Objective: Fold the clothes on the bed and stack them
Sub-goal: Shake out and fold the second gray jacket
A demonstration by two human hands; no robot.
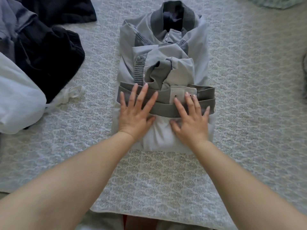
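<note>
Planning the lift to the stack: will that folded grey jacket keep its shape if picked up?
Probably not on its own. The grey jacket looks like thin, floppy fabric, with sleeves lying loosely over the body. The folded-up hem bulges under the left hand and right hand, so it may spring open. The ribbed collar seems thicker, possibly adding weight there.

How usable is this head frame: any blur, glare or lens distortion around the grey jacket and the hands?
Head view: soft, even light, no glare and only faint shadows; the grey ribbed-collar jacket and both flat hands, left hand and right hand, look slightly soft; wide-angle stretch enlarges the forearms at the bottom; the dark clothes pile loses detail in shadow.
</note>
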